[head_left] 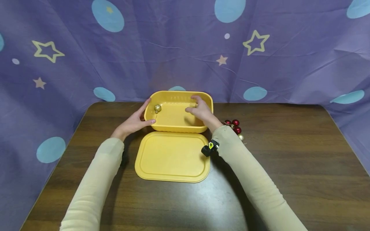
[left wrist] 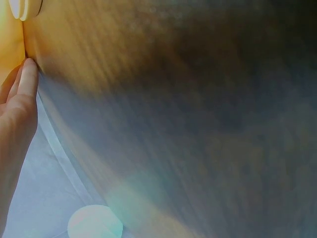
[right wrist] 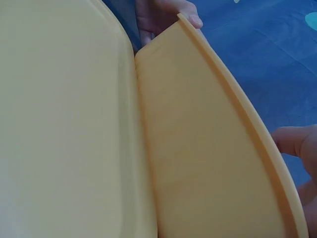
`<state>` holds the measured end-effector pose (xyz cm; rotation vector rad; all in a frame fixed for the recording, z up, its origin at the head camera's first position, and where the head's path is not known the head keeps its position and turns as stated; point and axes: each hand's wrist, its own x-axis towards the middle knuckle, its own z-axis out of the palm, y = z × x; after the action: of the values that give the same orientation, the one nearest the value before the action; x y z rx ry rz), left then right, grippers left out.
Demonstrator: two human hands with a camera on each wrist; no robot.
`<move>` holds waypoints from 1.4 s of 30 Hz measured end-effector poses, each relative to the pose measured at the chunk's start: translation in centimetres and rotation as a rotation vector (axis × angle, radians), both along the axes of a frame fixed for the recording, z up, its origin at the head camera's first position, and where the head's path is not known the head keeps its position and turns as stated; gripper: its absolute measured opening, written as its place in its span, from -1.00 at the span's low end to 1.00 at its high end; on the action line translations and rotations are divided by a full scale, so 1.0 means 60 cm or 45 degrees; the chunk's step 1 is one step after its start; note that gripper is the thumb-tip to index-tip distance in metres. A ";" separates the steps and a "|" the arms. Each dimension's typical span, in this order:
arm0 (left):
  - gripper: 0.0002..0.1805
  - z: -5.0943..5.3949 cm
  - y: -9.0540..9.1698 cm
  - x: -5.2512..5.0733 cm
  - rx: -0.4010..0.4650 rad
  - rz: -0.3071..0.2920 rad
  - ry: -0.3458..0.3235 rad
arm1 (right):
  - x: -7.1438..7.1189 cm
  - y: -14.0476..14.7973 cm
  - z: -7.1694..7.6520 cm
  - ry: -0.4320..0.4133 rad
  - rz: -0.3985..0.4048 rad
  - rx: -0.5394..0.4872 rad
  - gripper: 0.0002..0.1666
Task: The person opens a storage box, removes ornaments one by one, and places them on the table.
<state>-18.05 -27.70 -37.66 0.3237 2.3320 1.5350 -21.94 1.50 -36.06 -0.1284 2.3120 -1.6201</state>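
A yellow plastic box [head_left: 173, 129] stands near the table's back edge. One gold bauble [head_left: 157, 108] lies inside at its left end. My left hand [head_left: 133, 123] grips that end, thumb over the front rim and fingers along the outer wall; the left wrist view shows the fingers [left wrist: 27, 84] against the side. My right hand [head_left: 203, 113] reaches over the right end into the box, thumb and forefinger spread apart. A small yellowish patch shows between its fingers, too unclear to name. In the right wrist view the box's wall [right wrist: 198, 124] hides part of this hand [right wrist: 307, 153].
A yellow lid [head_left: 173, 157] lies flat on the wooden table [head_left: 289, 154], directly in front of the box. Several red baubles [head_left: 235, 122] and a pale gold bauble [head_left: 241, 137] lie right of the box, partly behind my right forearm. A purple patterned cloth [head_left: 179, 48] hangs behind.
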 end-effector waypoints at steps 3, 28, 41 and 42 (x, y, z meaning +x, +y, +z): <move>0.02 0.001 0.000 0.001 0.002 0.004 0.003 | -0.002 0.000 -0.002 0.008 0.037 -0.003 -0.20; 0.01 0.002 -0.002 -0.001 -0.028 0.007 -0.008 | 0.007 0.003 0.025 0.068 0.308 0.286 -0.55; 0.01 -0.006 -0.003 -0.001 -0.036 0.017 -0.018 | 0.004 -0.001 0.006 0.001 0.440 0.235 -0.60; 0.01 -0.006 -0.003 -0.001 -0.039 0.018 -0.015 | 0.003 -0.001 0.003 0.004 0.448 0.224 -0.61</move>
<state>-18.13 -27.89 -37.99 0.2903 2.3510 1.5021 -21.76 1.46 -35.91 -0.4683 2.2649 -1.2406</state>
